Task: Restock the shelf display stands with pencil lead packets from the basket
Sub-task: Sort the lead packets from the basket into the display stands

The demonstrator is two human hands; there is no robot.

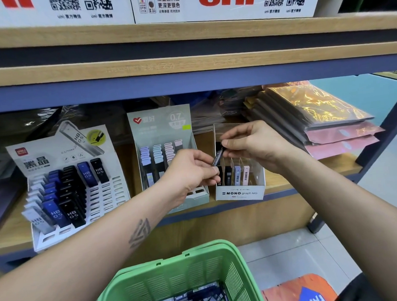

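Pinching slim dark rigid plastic lead packet (218, 158) end-to-end, left hand (189, 171) and right hand (251, 141) both clamped on it: light, slick, so hold the ends.

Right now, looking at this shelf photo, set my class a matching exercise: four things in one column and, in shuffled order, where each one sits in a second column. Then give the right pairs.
Things
1. Deli stand
2. MONO stand
3. green basket
4. dark packet

Places
A. below the shelf, nearest the camera
B. pinched between the left hand and the right hand
C. left end of the shelf
D. on the shelf, right of the 0.7 stand

Pairs: 1-C, 2-D, 3-A, 4-B
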